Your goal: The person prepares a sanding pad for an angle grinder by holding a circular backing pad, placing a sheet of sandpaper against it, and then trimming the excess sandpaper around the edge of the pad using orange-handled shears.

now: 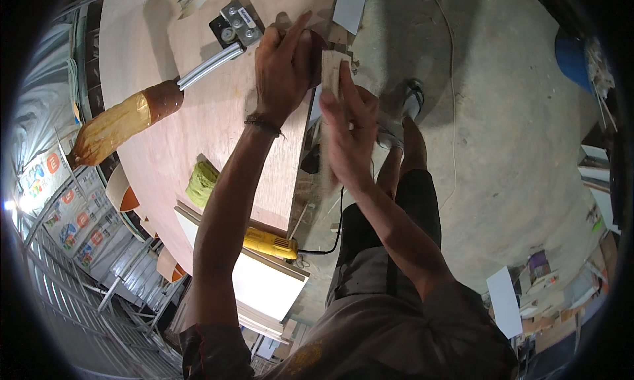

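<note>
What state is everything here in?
Right hand: closed on strip
Strip: held
Left hand: index finger extended; grip unclear
Green wad: crumpled
Yellow tool: lying down, cord attached; on or off unclear
White panel: lying flat
Cable: uncoiled

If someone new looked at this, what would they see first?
Probably the right hand, holding a pale strip by the right edge of the table, with the left hand close by. Next, perhaps the yellow tool at the table's near edge, and the green lump left of the left forearm.
</note>
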The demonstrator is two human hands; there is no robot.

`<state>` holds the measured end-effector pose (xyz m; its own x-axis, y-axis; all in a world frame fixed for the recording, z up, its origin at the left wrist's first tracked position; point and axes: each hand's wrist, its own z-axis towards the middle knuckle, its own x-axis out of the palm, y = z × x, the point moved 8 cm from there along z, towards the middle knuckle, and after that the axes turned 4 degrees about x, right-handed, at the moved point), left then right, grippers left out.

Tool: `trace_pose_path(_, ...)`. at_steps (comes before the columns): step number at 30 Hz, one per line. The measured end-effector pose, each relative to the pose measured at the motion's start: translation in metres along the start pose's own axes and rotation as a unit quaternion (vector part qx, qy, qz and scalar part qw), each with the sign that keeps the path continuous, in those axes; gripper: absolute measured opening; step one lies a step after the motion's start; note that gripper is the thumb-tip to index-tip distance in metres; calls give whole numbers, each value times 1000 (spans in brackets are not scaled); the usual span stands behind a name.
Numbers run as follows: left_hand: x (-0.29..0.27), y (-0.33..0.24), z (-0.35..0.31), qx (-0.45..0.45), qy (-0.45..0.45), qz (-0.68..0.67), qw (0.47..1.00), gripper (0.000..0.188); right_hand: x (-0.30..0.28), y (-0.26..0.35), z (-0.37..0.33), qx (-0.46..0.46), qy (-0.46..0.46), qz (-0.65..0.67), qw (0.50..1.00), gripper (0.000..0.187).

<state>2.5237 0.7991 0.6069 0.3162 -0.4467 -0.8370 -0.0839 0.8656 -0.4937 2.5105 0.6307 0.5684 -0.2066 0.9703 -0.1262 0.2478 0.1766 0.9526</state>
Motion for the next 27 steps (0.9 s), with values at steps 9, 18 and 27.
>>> trace_pose_path(9,5,-6,11,49,51,-11,997,36,4,-16,63,67,27,136,988,64)
trace_pose_path(18,5,-12,20,101,68,-25,992,37,27,-10,93,124,11,156,980,59)
trace_pose_path(27,4,-3,15,100,82,-24,991,38,11,7,4,42,-33,-104,993,73)
